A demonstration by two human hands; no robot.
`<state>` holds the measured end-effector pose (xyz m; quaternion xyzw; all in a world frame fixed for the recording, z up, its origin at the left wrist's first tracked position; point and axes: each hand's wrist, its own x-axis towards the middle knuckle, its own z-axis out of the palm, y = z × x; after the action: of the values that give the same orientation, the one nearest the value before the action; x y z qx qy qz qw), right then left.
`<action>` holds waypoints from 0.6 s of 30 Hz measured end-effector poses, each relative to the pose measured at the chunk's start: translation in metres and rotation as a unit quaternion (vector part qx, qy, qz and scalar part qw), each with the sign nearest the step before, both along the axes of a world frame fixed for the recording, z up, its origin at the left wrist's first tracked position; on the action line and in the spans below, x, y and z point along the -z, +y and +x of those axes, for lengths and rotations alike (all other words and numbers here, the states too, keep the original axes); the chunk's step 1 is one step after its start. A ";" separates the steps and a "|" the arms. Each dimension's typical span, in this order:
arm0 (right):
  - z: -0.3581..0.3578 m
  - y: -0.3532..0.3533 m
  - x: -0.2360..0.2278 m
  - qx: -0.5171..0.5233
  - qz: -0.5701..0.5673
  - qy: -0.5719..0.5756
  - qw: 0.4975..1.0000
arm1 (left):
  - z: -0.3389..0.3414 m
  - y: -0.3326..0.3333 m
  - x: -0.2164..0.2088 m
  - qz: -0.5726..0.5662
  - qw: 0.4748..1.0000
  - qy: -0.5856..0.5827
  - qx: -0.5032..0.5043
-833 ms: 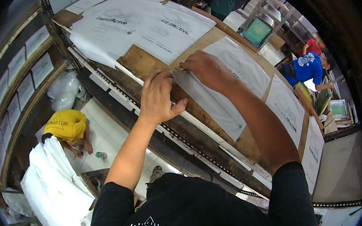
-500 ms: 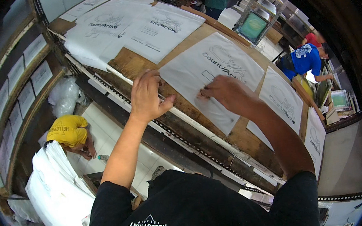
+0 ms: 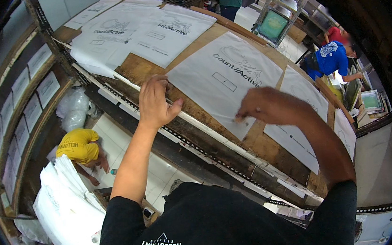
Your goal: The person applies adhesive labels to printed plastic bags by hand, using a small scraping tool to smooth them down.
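A thin white printed sheet (image 3: 202, 86) with dark lettering and an outlined box lies slantwise on the brown wooden board. My right hand (image 3: 270, 106) is over its near right part, fingers pinched together and smeared by motion. Something small and pale may be at the fingertips; I cannot make it out. My left hand (image 3: 156, 101) rests at the near edge of the board, just left of the sheet, thumb apart from the curled fingers and nothing visible in it.
More printed sheets (image 3: 162, 38) lie overlapping at the far left of the wooden board (image 3: 141, 71); another sheet (image 3: 296, 138) lies to the right. A person in yellow (image 3: 78, 145) crouches at lower left near a white stack (image 3: 67, 205). A person in blue (image 3: 331, 60) bends at far right.
My right hand has moved right and slightly nearer, uncovering more of the sheet's print. My left hand stays at the board's edge. The crouching person's arms have shifted.
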<state>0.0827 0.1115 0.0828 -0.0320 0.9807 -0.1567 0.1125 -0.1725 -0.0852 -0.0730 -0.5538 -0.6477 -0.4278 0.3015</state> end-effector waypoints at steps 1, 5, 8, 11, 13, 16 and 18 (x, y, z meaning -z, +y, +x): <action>-0.015 0.003 -0.003 -0.016 -0.014 0.045 0.999 | 0.001 0.001 0.000 0.003 1.000 -0.001 0.003; -0.097 0.000 0.010 -0.061 0.019 0.245 0.968 | -0.003 0.002 0.006 0.016 1.000 0.004 0.013; -0.144 0.004 0.045 -0.040 0.038 0.291 0.955 | 0.005 0.009 -0.002 0.007 1.000 -0.002 0.018; -0.170 0.002 0.067 -0.055 0.060 0.307 0.948 | 0.002 0.004 0.007 -0.021 0.999 0.008 -0.022; -0.170 0.001 0.072 -0.069 0.060 0.290 0.953 | 0.004 0.003 0.003 -0.031 0.999 -0.014 -0.009; -0.150 0.005 0.065 -0.076 0.107 0.208 0.969 | 0.001 0.003 0.006 -0.024 1.000 -0.008 0.001; -0.123 0.003 0.060 -0.118 0.120 0.191 0.967 | 0.000 0.002 0.009 -0.012 1.000 0.004 -0.019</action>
<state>-0.0403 0.1145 0.0229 -0.1631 0.9849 -0.0144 -0.0567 -0.1723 -0.0832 -0.0821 -0.5462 -0.6620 -0.4124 0.3054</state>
